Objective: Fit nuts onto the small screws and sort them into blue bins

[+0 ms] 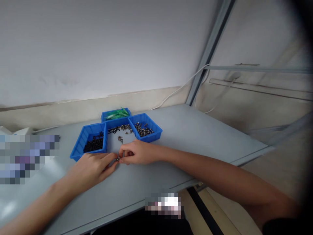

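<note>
My left hand [91, 167] and my right hand [140, 152] meet over the grey tabletop. Their fingertips pinch a small shiny metal fitting [118, 159] between them; its exact kind is too small to make out. Just beyond the fingers lie a few loose metal fittings [120, 139]. Farther back, more metal and black pieces [123, 128] are spread between the bins. Left of them, a blue bin [76, 147] holds black rod-like parts [95, 143], close behind my left hand. To the right, another blue bin [156, 130] contains small metal fittings [144, 131].
Against the wall, a third blue bin [104, 117] holds green strip-like pieces [118, 113]. A white cable [176, 93] runs along the wall to a metal frame post [195, 88]. The table's front edge [102, 220] is near my body. Blurred-out items lie at the left.
</note>
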### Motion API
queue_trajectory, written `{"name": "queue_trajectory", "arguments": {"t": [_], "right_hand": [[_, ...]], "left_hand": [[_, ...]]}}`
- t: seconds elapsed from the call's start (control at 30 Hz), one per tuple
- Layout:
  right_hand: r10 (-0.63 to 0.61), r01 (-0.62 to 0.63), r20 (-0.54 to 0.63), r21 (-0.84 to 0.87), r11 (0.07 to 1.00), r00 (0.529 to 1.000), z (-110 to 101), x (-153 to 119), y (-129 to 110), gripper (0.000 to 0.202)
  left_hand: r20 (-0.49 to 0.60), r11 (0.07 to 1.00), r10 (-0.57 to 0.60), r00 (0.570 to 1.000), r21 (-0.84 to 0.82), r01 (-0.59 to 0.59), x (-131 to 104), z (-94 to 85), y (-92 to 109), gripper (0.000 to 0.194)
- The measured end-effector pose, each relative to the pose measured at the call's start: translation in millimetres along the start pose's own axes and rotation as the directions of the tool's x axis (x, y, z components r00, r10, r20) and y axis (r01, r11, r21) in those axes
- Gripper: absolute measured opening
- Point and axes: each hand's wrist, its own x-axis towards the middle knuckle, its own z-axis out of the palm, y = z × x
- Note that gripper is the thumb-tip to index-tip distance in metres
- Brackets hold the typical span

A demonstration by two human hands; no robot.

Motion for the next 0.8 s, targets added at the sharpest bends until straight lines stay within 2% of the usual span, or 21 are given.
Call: {"name": "queue_trajectory", "arguments": {"t": [0.8], "right_hand": [[-0.042, 0.041, -0.005, -0.031, 0.999, 0.999, 0.7, 0.0, 1.5, 0.019]], "left_hand": [[0.025, 1.0, 0.0, 1.0, -0.017, 0.0, -0.3, 0.4, 0.1, 0.026]]}}
